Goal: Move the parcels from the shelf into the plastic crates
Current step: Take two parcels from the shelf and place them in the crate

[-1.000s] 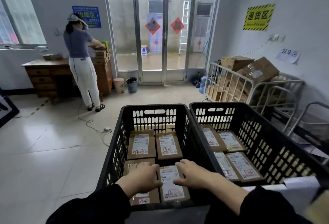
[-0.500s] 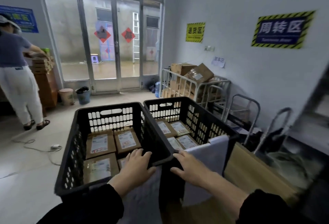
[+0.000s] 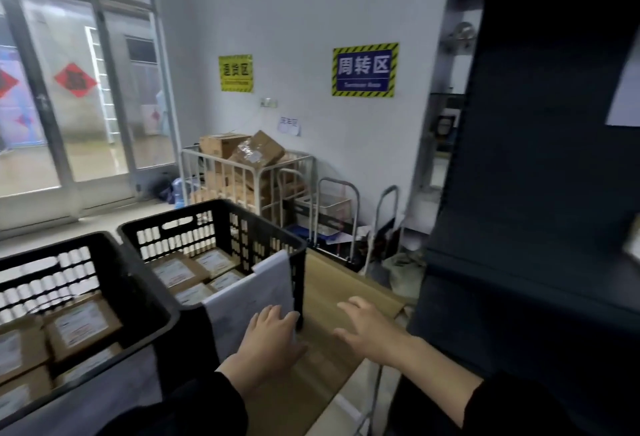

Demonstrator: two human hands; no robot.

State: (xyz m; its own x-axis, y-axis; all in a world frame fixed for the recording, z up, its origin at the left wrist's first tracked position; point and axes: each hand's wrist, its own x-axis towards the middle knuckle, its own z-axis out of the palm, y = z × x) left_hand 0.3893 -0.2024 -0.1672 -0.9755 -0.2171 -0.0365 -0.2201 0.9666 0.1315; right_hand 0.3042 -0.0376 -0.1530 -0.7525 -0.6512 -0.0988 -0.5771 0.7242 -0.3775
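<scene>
Fingers spread and empty on both hands: left hand (image 3: 268,338) just beside the white sheet (image 3: 256,291) hanging on the right crate (image 3: 221,224), right hand (image 3: 369,330) open above the brown cardboard surface (image 3: 332,283). Labelled parcels (image 3: 180,271) lying flat inside the right crate, more parcels in the left crate (image 3: 114,283) just beside it. Dark shelf (image 3: 540,193) close on the right, blurred. Wire cage of cardboard boxes (image 3: 242,158) against the far wall.
</scene>
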